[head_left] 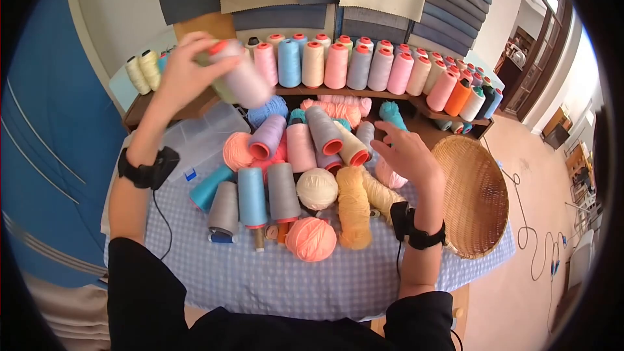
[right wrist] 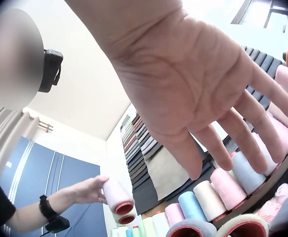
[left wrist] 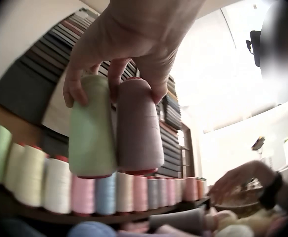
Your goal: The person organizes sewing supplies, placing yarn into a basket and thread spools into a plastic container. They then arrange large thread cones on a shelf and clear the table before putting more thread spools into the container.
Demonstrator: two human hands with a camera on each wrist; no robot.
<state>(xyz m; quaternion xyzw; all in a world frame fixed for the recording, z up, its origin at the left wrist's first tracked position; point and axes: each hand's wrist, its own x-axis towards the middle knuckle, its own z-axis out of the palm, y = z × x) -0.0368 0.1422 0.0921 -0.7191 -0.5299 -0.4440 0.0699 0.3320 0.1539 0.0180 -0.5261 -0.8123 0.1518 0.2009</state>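
Pinches a lilac cone [head_left: 247, 84] and a green cone [left wrist: 90, 133] side by side by their tops in the left hand [head_left: 185, 66], raised at far left before the shelf [head_left: 364, 93] of upright cones [head_left: 335, 66]. Holds the right hand [head_left: 413, 156] spread, palm down, above the right of the yarn pile [head_left: 317, 188], left of the basket [head_left: 473, 185], over the cloth-covered bench [head_left: 260, 283].

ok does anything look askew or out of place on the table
Somewhat: the purple cone and upper grey cone lie tipped in a jumble near the cream yarn ball, unlike the upright cones lined up behind. No damage is apparent.
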